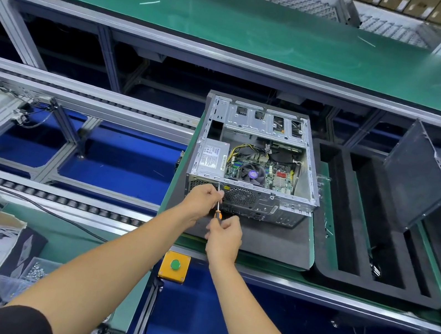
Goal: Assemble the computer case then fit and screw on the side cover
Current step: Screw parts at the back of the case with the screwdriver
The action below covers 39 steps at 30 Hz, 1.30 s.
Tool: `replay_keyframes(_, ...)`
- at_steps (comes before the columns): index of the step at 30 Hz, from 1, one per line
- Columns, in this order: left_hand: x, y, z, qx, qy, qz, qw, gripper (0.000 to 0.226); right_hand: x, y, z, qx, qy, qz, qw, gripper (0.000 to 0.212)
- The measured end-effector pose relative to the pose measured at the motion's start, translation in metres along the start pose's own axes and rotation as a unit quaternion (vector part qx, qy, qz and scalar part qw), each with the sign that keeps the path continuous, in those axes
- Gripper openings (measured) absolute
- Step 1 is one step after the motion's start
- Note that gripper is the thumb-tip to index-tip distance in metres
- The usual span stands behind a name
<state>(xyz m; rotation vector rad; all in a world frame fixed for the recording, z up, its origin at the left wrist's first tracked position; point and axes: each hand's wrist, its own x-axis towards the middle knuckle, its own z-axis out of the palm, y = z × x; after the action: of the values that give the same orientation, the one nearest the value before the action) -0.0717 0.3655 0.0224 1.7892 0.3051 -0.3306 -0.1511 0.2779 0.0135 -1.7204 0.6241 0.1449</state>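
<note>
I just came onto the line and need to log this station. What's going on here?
A person is driving a screw into the rear panel of an open computer case lying on a black mat. The right hand grips the orange handle of a screwdriver, while the left hand pinches its shaft near the tip. The case's inside is exposed; a dark panel, probably the side cover, leans in the foam tray to the right, not yet fitted.
</note>
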Motion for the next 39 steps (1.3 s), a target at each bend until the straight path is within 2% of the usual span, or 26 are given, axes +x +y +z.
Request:
replay_keyframes(2, -0.001, 0.000, 0.002, -0.002, 0.004, 0.003, 1.000, 0.034, 0.000, -0.002, 0.000, -0.027, 0.014, -0.034, 0.999, 0.019)
replay_keyframes(3, -0.002, -0.001, 0.002, -0.004, 0.006, 0.004, 1.000, 0.032, 0.001, -0.004, 0.000, 0.004, -0.003, -0.017, 1.000, 0.023)
replay_keyframes(5, -0.004, -0.002, 0.002, -0.013, 0.010, 0.005, 1.000, 0.030, 0.005, -0.008, 0.000, 0.109, -0.058, 0.077, 0.989, 0.025)
replay_keyframes(8, -0.004, -0.004, 0.001, -0.043, 0.002, -0.001, 0.999, 0.027, 0.005, -0.014, -0.005, 0.251, -0.146, 0.205, 0.935, 0.015)
replay_keyframes(10, -0.003, -0.004, -0.001, -0.061, -0.006, -0.008, 0.998, 0.026, 0.006, -0.015, -0.008, 0.317, -0.182, 0.240, 0.899, 0.010)
replay_keyframes(12, -0.004, -0.006, -0.002, -0.078, -0.010, -0.012, 0.997, 0.029, 0.004, -0.016, -0.010, 0.337, -0.195, 0.253, 0.886, 0.010)
replay_keyframes(14, -0.004, -0.006, -0.002, -0.075, -0.001, -0.012, 0.997, 0.033, 0.002, -0.018, -0.010, 0.322, -0.185, 0.251, 0.894, 0.011)
replay_keyframes(16, -0.003, -0.005, 0.001, -0.059, 0.021, -0.011, 0.998, 0.033, 0.001, -0.020, -0.007, 0.266, -0.155, 0.224, 0.925, 0.008)
replay_keyframes(19, -0.004, -0.002, 0.006, -0.058, 0.046, -0.020, 0.997, 0.035, 0.000, -0.016, -0.002, 0.149, -0.084, 0.135, 0.976, 0.009)
replay_keyframes(21, -0.005, -0.002, 0.008, -0.065, 0.042, -0.026, 0.997, 0.035, 0.001, -0.010, -0.001, 0.109, -0.035, 0.090, 0.989, 0.010)
replay_keyframes(24, -0.009, 0.000, 0.005, -0.074, 0.014, -0.032, 0.997, 0.032, 0.005, -0.007, -0.001, 0.104, -0.021, 0.085, 0.991, 0.021)
replay_keyframes(28, -0.011, 0.003, -0.003, -0.085, -0.048, -0.038, 0.994, 0.034, 0.009, -0.014, 0.000, 0.208, -0.083, 0.194, 0.955, 0.020)
replay_keyframes(32, -0.012, 0.005, -0.005, -0.020, -0.022, -0.014, 0.999, 0.033, 0.005, -0.017, 0.002, 0.273, -0.152, 0.255, 0.915, 0.028)
replay_keyframes(33, -0.012, 0.004, -0.004, -0.021, -0.015, -0.016, 1.000, 0.032, 0.004, -0.018, 0.002, 0.267, -0.156, 0.255, 0.916, 0.026)
replay_keyframes(35, -0.011, 0.003, -0.002, -0.004, -0.007, -0.006, 1.000, 0.033, 0.004, -0.017, 0.002, 0.211, -0.141, 0.219, 0.942, 0.018)
replay_keyframes(39, -0.009, 0.004, 0.002, 0.009, 0.001, 0.007, 1.000, 0.034, 0.005, -0.005, 0.001, 0.081, -0.059, 0.079, 0.992, 0.020)
